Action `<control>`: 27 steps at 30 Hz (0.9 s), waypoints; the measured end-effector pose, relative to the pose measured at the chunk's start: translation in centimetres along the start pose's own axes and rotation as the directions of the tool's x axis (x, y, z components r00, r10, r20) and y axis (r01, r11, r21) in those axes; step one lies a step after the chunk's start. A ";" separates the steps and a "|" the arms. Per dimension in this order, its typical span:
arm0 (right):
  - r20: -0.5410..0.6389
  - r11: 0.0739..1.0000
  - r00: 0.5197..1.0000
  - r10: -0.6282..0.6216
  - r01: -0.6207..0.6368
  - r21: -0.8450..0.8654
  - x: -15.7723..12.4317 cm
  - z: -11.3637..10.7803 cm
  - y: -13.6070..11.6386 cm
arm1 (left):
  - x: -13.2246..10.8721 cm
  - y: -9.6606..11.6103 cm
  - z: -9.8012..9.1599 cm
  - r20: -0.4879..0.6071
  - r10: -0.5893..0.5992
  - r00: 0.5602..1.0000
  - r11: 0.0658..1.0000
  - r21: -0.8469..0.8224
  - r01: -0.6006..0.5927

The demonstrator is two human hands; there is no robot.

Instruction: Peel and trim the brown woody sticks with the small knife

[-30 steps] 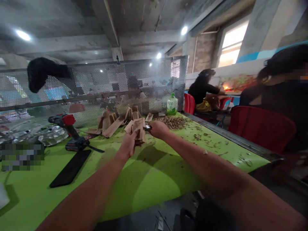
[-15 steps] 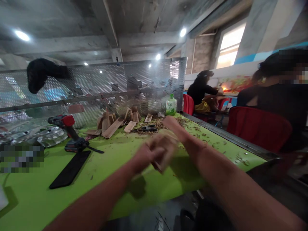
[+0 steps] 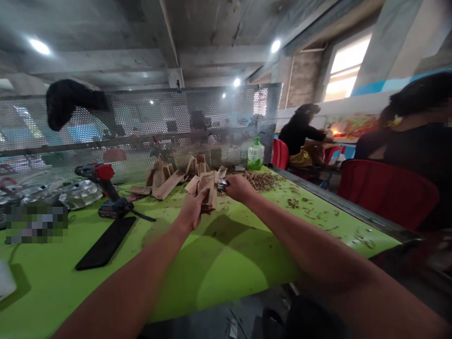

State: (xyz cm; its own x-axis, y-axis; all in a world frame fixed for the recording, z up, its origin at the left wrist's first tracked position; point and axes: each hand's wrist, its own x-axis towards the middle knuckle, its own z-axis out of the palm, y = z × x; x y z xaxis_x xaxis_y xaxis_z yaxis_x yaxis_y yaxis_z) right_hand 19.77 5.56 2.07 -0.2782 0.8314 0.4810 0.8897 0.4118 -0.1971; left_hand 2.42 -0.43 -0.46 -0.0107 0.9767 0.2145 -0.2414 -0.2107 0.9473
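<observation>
Brown paper bundle [image 3: 209, 190] at frame centre, upright, just above bench [image 3: 226, 263]. Left hand [image 3: 192, 213] clenched round its lower end, probably to present top edge to scissors [image 3: 222, 186]. Right hand [image 3: 239, 187] closed on scissors, touching bundle's right side. Half second ago: hands blurred, nearer camera, scissors lying alone on bench; now both arms stretched out.

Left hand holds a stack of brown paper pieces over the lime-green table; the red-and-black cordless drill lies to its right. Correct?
No: the head view shows the red-and-black cordless drill to the left of the left hand. The stack of brown paper pieces, held over the lime-green table, is right.
</observation>
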 end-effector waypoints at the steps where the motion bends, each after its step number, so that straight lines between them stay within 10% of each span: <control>1: 0.025 0.999 0.999 -0.019 0.020 -0.038 -0.2 -0.1 -0.3 | 0.0 -0.1 0.0 0.001 0.009 1.000 1.000 0.005 -0.009; 13: 0.085 0.991 0.996 -0.029 0.040 -0.128 -0.4 -0.7 0.3 | -0.4 0.4 1.1 0.037 0.038 0.999 0.994 0.104 -0.042; 22: 0.000 0.998 0.999 0.043 -0.043 -0.052 1.1 0.4 3.1 | -1.8 0.4 2.4 0.064 -0.148 0.987 0.988 0.050 0.145; 27: -0.070 0.925 0.923 0.379 -0.379 0.012 1.3 -1.5 7.7 | -5.4 0.4 4.3 0.483 -0.134 0.865 0.991 0.057 0.121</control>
State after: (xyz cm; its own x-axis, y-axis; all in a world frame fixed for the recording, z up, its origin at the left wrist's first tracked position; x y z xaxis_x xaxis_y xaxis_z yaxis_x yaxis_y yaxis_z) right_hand 26.83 9.23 2.46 0.1058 0.8969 0.4293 0.9242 0.0706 -0.3753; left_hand 6.58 -6.00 -0.27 0.4920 0.8530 0.1742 -0.1856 -0.0927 0.9782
